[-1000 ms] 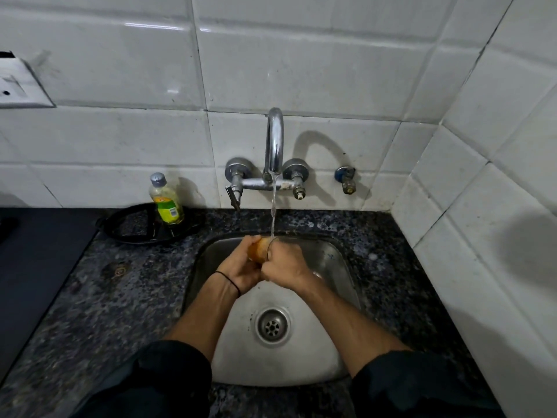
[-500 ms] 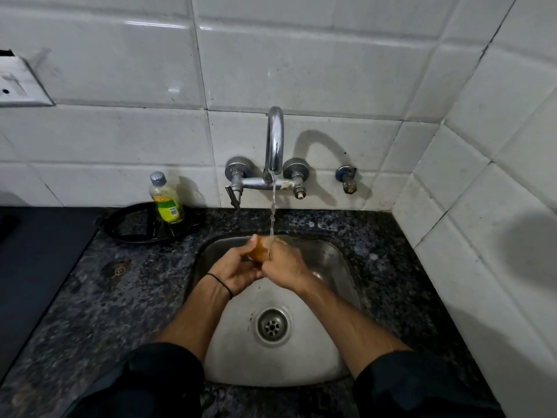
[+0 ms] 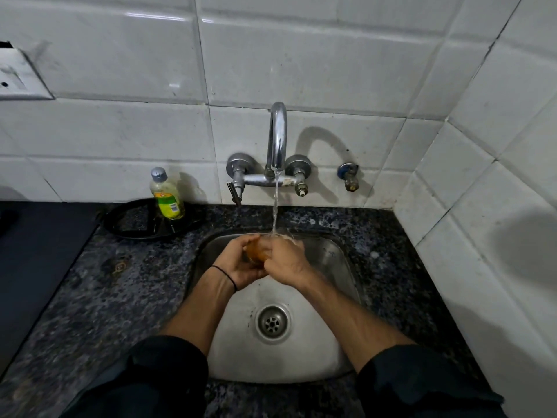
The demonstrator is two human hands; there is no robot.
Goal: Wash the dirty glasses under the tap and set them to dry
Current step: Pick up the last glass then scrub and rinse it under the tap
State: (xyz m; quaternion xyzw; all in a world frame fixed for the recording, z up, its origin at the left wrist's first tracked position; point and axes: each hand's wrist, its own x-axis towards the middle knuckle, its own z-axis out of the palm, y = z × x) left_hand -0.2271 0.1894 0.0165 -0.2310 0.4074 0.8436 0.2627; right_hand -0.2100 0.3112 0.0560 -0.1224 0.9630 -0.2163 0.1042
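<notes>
Seen from above: a small steel sink (image 3: 331, 260) set in a dark speckled counter (image 3: 105, 297), with a white tiled wall (image 3: 120, 131) behind it. Two bare forearms reach in from 6 o'clock, with dark sleeves (image 3: 162, 372) pushed up near the elbows.

The hands meet over the far half of the sink, at 12 o'clock from the drain (image 3: 272, 322). The left hand (image 3: 236, 263) has a thin black band (image 3: 226, 274) at the wrist. Its fingers and thumb curl round an amber-looking glass (image 3: 254, 251), cupping it from the 9 o'clock side. The right hand (image 3: 286, 260) is closed on the glass from the 3 o'clock side, knuckles up. Its fingertips are hidden, so it cannot be told whether they reach inside. The hands touch each other, and only a small patch of the glass shows between them.

A curved chrome tap (image 3: 278, 137) on the wall stands at 12 o'clock of the sink. A thin stream of water (image 3: 275, 206) falls from it onto the spot where the right hand meets the glass.

At 10 o'clock of the sink, a bottle (image 3: 167, 194) of yellow-green liquid stands upright on a black ring (image 3: 135, 229) against the wall. At 1 o'clock, a small valve (image 3: 349, 176) sticks out of the tiles.
</notes>
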